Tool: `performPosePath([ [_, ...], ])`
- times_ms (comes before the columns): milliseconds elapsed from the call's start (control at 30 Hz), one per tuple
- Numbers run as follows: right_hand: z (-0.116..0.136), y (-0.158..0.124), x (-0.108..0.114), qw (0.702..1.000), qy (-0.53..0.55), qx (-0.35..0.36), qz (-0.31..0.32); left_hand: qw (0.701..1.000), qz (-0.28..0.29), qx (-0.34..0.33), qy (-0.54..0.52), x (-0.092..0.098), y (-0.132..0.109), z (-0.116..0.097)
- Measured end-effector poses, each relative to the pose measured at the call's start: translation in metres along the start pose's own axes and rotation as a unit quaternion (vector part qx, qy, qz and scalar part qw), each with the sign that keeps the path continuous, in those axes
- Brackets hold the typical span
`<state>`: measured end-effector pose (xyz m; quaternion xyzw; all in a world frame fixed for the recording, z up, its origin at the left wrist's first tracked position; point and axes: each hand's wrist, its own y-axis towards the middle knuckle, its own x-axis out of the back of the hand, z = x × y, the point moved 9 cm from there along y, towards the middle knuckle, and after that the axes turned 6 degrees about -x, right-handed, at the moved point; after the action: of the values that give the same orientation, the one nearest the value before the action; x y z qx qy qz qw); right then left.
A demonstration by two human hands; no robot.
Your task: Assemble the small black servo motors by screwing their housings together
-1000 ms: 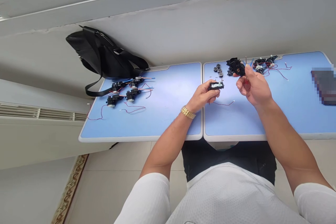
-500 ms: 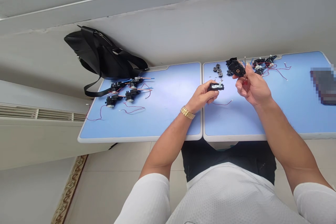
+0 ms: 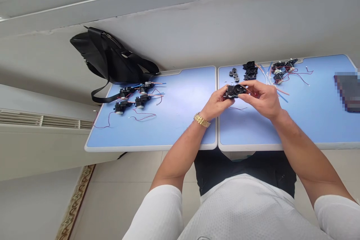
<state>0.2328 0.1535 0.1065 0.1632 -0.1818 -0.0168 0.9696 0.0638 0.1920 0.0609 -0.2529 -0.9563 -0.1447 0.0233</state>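
Over the right-hand table, my left hand (image 3: 216, 104) is closed on a small black plastic gearbox housing (image 3: 229, 92). A black cover (image 3: 239, 89) with a round cup-shaped part lies against the top of that housing. My right hand (image 3: 263, 99) pinches the cover's right side between thumb and fingers. A thin screwdriver shaft shows beside these fingers, with a bit of red handle; the rest is hidden by the hand. The housing's white gears are now mostly covered. A thin red wire (image 3: 238, 109) trails on the table below the housing.
Behind my hands sit small round black-and-silver parts (image 3: 234, 72), black covers (image 3: 250, 70), blue and orange strips (image 3: 282, 95) and wired gearboxes (image 3: 278, 71). More wired gearboxes (image 3: 143, 100) lie on the left table beside a black bag (image 3: 104, 56). A blurred dark object (image 3: 348, 92) is far right.
My right hand has moved left and down, bringing the black cover from the air onto the housing in my left hand. My left hand has barely moved.
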Motion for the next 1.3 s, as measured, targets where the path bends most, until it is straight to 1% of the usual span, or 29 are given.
performPosePath([
  [67, 0.0054, -0.0012, -0.0006, 0.999, -0.041, 0.017, 0.001, 1.000, -0.005, -0.007, 0.010, 0.0010, 0.0004, 0.0003],
  [167, 0.0097, -0.0025, -0.0004, 0.997, -0.071, 0.034, 0.000, 1.000, -0.007, -0.012, 0.011, 0.0020, 0.0006, 0.0011],
  [333, 0.0123, -0.0037, -0.0006, 0.996, -0.070, 0.058, -0.001, 0.999, -0.009, -0.029, 0.011, 0.0041, 0.0009, -0.0001],
  [500, 0.0115, -0.0039, -0.0022, 0.995, -0.073, 0.062, 0.005, 0.999, -0.006, -0.039, 0.014, 0.0056, 0.0009, -0.0019],
  [633, 0.0095, -0.0034, -0.0053, 0.994, -0.080, 0.070, 0.028, 0.999, -0.004, -0.043, 0.017, 0.0061, 0.0006, -0.0033],
  [767, 0.0069, -0.0025, -0.0083, 0.991, -0.100, 0.078, 0.052, 0.999, 0.009, -0.028, 0.013, 0.0034, 0.0005, -0.0005],
  [967, 0.0074, -0.0034, -0.0069, 0.991, -0.091, 0.087, 0.048, 1.000, 0.013, -0.006, 0.001, 0.0036, -0.0007, -0.0027],
  [1067, 0.0061, -0.0037, -0.0061, 0.991, -0.099, 0.081, 0.045, 1.000, 0.023, -0.006, -0.016, 0.0037, -0.0015, -0.0039],
  [1167, 0.0047, -0.0036, -0.0056, 0.991, -0.101, 0.074, 0.045, 0.998, 0.034, -0.017, -0.057, 0.0026, -0.0014, -0.0025],
  [1300, 0.0052, -0.0030, -0.0057, 0.993, -0.078, 0.070, 0.049, 0.995, 0.026, -0.008, -0.092, 0.0025, -0.0015, 0.0046],
])
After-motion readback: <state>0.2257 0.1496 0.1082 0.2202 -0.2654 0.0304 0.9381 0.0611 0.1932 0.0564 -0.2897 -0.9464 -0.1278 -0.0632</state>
